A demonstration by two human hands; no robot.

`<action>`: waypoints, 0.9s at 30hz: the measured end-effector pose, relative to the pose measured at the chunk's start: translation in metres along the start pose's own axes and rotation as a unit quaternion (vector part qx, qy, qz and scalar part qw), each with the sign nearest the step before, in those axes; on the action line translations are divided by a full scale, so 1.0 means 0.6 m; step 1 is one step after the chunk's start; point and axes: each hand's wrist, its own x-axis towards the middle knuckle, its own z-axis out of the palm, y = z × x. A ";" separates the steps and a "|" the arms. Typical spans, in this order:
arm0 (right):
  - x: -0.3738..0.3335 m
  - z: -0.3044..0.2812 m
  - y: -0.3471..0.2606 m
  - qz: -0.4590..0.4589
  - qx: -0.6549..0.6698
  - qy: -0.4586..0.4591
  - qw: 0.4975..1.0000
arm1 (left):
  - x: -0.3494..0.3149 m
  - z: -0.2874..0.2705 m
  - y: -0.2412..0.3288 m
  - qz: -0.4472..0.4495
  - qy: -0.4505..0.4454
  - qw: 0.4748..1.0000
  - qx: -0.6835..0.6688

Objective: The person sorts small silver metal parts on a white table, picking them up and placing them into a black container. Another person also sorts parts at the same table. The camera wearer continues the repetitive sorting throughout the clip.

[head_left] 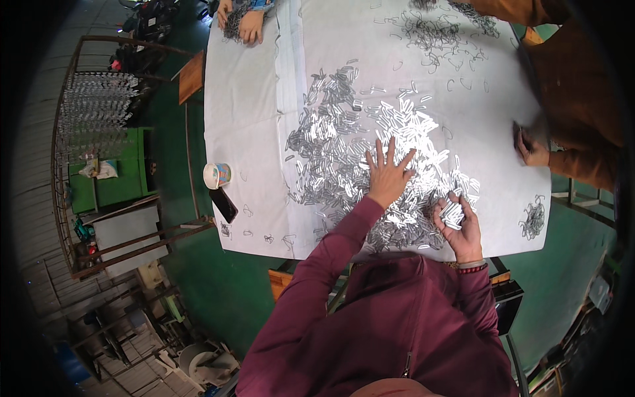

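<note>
Pieces, seemingly metal, fill the right hand.

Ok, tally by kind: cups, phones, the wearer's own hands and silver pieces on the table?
Cup: 1
Phone: 1
Wearer's hands: 2, left hand spread over the pieces, right hand holding some
Total: 4, without the silver pieces, too many and too overlapped to count

The cloth offers passage between the silvery pieces and the cup and phone obstructing its left edge.
</note>
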 end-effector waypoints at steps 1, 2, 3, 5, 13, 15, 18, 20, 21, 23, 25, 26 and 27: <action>0.002 -0.002 -0.001 -0.001 -0.006 0.005 1.000 | -0.015 0.000 0.002 0.014 -0.002 1.000 -0.008; 0.004 -0.004 -0.002 -0.003 -0.007 0.001 1.000 | -0.031 0.002 0.000 0.028 -0.004 0.999 -0.017; 0.006 -0.006 -0.002 0.001 -0.008 -0.003 1.000 | -0.051 0.006 -0.005 0.041 -0.004 0.999 0.001; 0.012 -0.010 -0.005 -0.004 -0.007 0.006 1.000 | -0.081 -0.010 -0.005 0.058 -0.014 0.998 -0.004; 0.023 -0.018 -0.037 -0.018 0.015 0.001 1.000 | -0.091 -0.028 -0.062 0.137 0.037 0.979 -0.144; 0.022 -0.018 -0.049 -0.023 0.019 0.005 1.000 | -0.060 -0.049 -0.061 0.107 0.060 0.975 -0.187; 0.021 -0.021 -0.058 -0.028 0.030 -0.002 0.999 | -0.014 -0.081 -0.045 0.057 0.055 0.971 -0.225; 0.023 -0.022 -0.063 -0.031 0.038 -0.008 0.999 | 0.018 -0.094 -0.039 0.065 0.045 0.975 -0.207; 0.022 -0.021 -0.063 -0.038 0.039 0.013 0.998 | 0.030 -0.101 -0.034 0.082 0.055 0.974 -0.205; 0.021 -0.017 -0.063 -0.040 0.035 0.047 0.997 | 0.045 -0.110 -0.029 0.107 0.082 0.972 -0.192; 0.021 -0.027 -0.065 -0.048 0.033 0.037 0.998 | 0.057 -0.095 -0.035 0.072 0.071 0.974 -0.205; 0.023 -0.034 -0.066 -0.055 0.029 0.029 0.998 | 0.059 -0.090 -0.029 0.066 0.102 0.965 -0.233; 0.019 -0.033 -0.070 -0.054 0.026 0.035 0.998 | 0.060 -0.082 -0.025 0.043 0.060 0.967 -0.243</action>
